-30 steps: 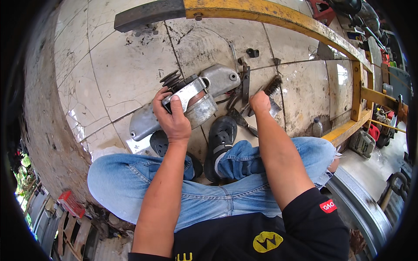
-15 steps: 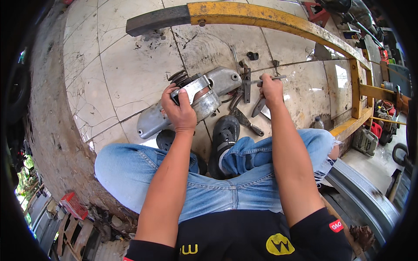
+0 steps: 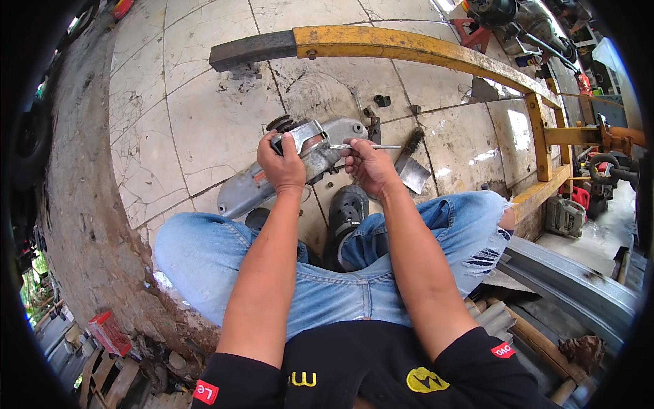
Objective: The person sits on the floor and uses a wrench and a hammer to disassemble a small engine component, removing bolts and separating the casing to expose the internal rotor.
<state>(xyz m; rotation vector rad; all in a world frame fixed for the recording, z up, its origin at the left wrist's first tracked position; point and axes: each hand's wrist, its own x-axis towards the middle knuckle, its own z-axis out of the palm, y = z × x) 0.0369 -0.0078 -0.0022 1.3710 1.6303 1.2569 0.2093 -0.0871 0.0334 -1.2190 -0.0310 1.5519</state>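
My left hand (image 3: 279, 160) grips the silver bracket (image 3: 306, 133) on an elongated grey metal housing (image 3: 238, 196) lying on the floor, beside a dark grooved pulley (image 3: 280, 122). My right hand (image 3: 366, 165) is closed on a thin metal rod tool (image 3: 388, 146), held horizontally with its left end at the housing; whether it touches is hard to tell. Right of my right hand lie a black-bristled brush (image 3: 413, 140) and a flat metal blade (image 3: 413, 177). A dark flat bar (image 3: 374, 128) and small dark parts (image 3: 382, 101) lie behind my hand.
A yellow steel frame (image 3: 409, 42) crosses behind the work and runs down the right. My bent legs and dark shoes (image 3: 349, 208) are near the housing. At lower right lie a metal channel (image 3: 558, 273), wood and pipes; a red box (image 3: 107, 332) is at lower left.
My right hand has left the brush, picked up the rod, and moved left with it to the housing. My left hand still grips the bracket. The view has shifted slightly.
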